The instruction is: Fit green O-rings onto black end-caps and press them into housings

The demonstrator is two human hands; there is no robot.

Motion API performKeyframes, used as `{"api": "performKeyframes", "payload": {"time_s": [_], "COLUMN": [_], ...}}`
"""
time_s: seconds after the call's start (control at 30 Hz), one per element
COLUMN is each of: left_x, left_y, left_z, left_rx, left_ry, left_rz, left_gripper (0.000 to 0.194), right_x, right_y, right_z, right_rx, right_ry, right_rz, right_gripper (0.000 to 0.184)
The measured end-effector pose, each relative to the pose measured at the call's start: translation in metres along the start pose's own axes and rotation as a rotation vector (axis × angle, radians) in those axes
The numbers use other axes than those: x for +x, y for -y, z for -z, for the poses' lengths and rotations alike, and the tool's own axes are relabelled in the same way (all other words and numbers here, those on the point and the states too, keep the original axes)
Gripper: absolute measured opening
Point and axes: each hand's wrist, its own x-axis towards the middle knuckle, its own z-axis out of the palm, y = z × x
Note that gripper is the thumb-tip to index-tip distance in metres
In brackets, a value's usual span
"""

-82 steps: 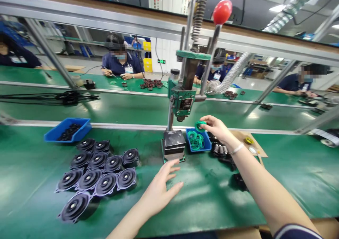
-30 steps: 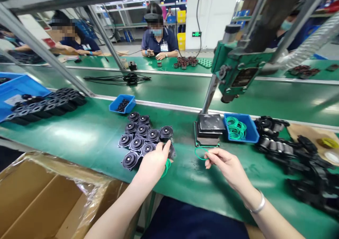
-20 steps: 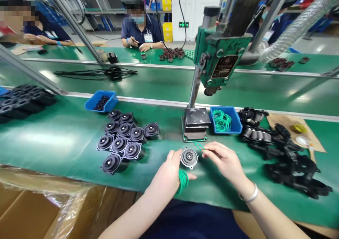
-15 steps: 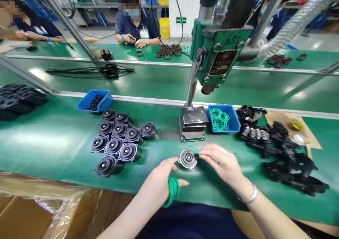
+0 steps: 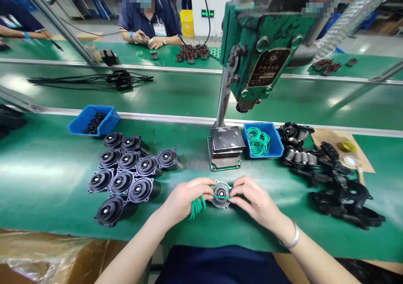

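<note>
A round black motor housing point(image 5: 221, 190) with a pale rim stands on the green bench in front of me. A thin green rubber ring point(image 5: 222, 197) lies across its top, stretched between my two hands. My left hand point(image 5: 190, 195) pinches the ring's left side at the housing's edge. Several more green rings point(image 5: 197, 207) hang on the fingers of that hand. On the other side, my right hand point(image 5: 250, 195) pinches the ring between thumb and fingers, close against the rim.
Several similar housings point(image 5: 128, 160) stand at left, near a blue bin of small black parts point(image 5: 96, 122). The green press point(image 5: 258, 61) rises ahead over its metal block point(image 5: 227, 139). A blue bin of green rings point(image 5: 263, 139) and black parts point(image 5: 340, 183) sit at right. A co-worker point(image 5: 151, 19) sits opposite.
My left hand has joined the right on the green ring, which is now spread over the housing instead of hanging from the right hand alone. The camera view has shifted slightly.
</note>
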Motion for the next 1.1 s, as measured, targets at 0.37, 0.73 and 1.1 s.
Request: {"api": "performKeyframes", "payload": {"time_s": [0.37, 0.73, 1.1], "left_x": [-0.013, -0.037, 0.012], "left_y": [0.008, -0.006, -0.007], "left_z": [0.0, -0.041, 0.054], "left_rx": [-0.12, -0.051, 0.964], "left_ry": [0.102, -0.038, -0.16], "left_rz": [0.111, 0.155, 0.812], "left_gripper": [0.025, 0.029, 0.051], "right_x": [-0.013, -0.016, -0.005], "right_y": [0.016, 0.012, -0.026], "right_z": [-0.014, -0.023, 0.014], "right_rx": [-0.179, -0.252, -0.535], "right_ry": [0.078, -0.106, -0.145], "right_rz": [0.044, 0.092, 0.142], "right_gripper": [0.02, 0.033, 0.035]}}
